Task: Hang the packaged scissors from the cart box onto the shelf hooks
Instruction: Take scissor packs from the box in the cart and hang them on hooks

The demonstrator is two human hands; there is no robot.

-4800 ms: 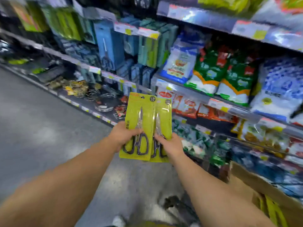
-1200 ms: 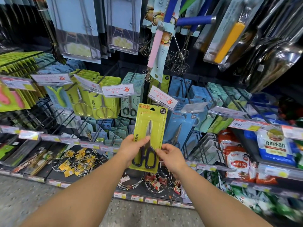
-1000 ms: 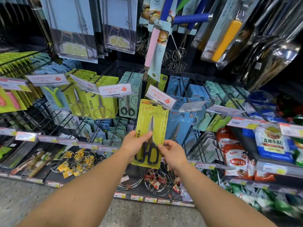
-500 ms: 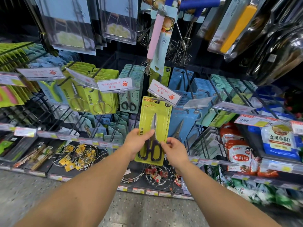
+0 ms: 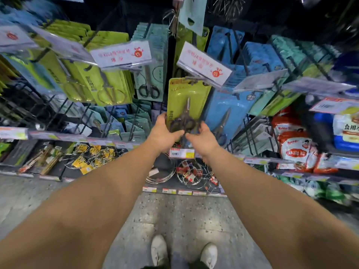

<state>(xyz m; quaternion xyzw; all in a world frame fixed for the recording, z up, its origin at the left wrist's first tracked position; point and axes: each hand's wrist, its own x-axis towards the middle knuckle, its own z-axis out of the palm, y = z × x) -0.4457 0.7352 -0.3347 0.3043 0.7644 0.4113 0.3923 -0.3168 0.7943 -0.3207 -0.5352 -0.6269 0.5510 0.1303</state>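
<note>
Hands: I see my left hand [image 5: 165, 131] and right hand [image 5: 202, 135] both pinching the scissors pack [image 5: 187, 101] by its bottom.
Pack: upright, rising above both hands.
Hook: just above the pack's top, under the price tag [image 5: 204, 64].

The yellow-green scissors pack [image 5: 187, 98] is showing as card under a clear, glossy plastic blister that is catching the light, with dull grey metal blades and dark matt handles inside. The price tags [image 5: 204, 64] hanging just above it are looking like white paper in shiny clear plastic sleeves. The hooks [image 5: 242, 63] and rack wires are appearing as thin dark-coated metal. Low on the shelf, the wire rings [image 5: 192, 172] are gleaming as bare bright metal. To the right, the food bags [image 5: 295, 148] are looking like smooth, glossy plastic film. The floor [image 5: 184, 214] nearby is showing as speckled, smooth stone with a faint sheen.
</note>
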